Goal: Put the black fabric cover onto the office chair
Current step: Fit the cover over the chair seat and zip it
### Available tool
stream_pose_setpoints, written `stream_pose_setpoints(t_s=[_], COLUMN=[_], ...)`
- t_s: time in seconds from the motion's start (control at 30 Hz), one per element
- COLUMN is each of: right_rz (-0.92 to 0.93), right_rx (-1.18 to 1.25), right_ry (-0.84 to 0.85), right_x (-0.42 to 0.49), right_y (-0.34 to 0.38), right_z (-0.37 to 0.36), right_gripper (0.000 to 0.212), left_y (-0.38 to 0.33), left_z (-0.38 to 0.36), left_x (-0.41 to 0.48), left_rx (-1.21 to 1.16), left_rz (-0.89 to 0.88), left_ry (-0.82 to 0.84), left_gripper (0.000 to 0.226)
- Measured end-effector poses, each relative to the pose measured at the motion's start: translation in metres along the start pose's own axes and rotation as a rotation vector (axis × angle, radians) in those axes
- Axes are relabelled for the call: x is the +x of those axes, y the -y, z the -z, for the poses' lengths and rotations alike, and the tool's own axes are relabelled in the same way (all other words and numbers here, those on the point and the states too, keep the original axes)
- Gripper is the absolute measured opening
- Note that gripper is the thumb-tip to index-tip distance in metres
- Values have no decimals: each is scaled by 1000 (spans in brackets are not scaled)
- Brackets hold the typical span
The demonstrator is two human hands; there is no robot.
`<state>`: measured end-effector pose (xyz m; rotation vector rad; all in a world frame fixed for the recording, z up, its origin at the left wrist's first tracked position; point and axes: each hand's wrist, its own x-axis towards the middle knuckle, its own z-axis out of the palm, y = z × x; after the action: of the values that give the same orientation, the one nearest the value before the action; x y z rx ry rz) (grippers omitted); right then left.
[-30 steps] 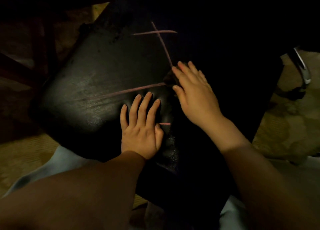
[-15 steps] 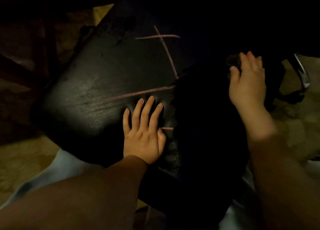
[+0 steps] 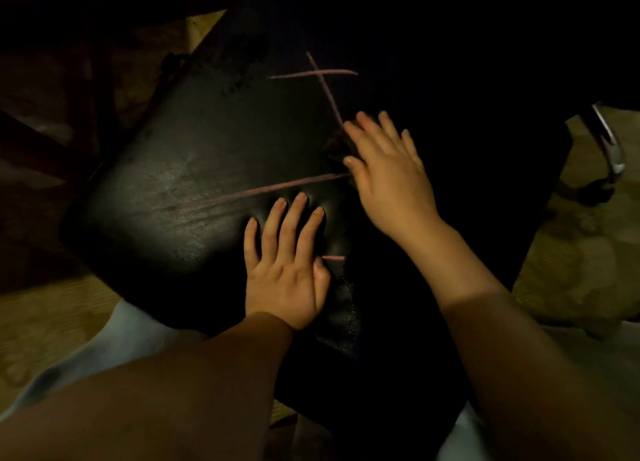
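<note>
We press our left hand flat on the chair seat; our right hand, blurred, lies at the edge of the black cover, grip unclear.

Two hands, left and right; one office chair; one black fabric cover; four pink lines on seat.

The seat is glossy black, crossed by thin pink lines. The cover is plain matte black. The floor is tan with a fine grain on the left, mottled beige and brown on the right. The clothing is pale bluish white. The leg is shiny silver.
</note>
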<state>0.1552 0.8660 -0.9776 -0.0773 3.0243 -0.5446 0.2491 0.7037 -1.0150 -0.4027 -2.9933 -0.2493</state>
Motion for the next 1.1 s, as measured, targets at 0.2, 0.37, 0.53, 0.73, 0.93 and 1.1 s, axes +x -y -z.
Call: stream_pose_setpoints(t_s=[0.2,0.37,0.53,0.73,0.93,1.1], right_rz=[-274,-363,-238,32,-42,-272], right_rx=[40,20,-51,-17,11,24], right_ry=[-160,-192,-138,3,-19,-143], right_x=[9,7,9,4,10,16], right_y=[-66,-76,-44,12,-10,-60], right_z=[26,31,17,-4,5,27], right_gripper=[47,48,49,50,48,47], left_y=[1,1,2,1,1,2], left_z=[-1,0,0,1,-1,-1], left_x=[0,0,0,0,-1,0], left_rx=[-20,-27,-32,-8,-19,-37], left_rz=[-4,-1,-6,-3,-2,-4], left_ry=[1,3,-10,-7,1,-2], left_gripper=[62,62,62,64,63,62])
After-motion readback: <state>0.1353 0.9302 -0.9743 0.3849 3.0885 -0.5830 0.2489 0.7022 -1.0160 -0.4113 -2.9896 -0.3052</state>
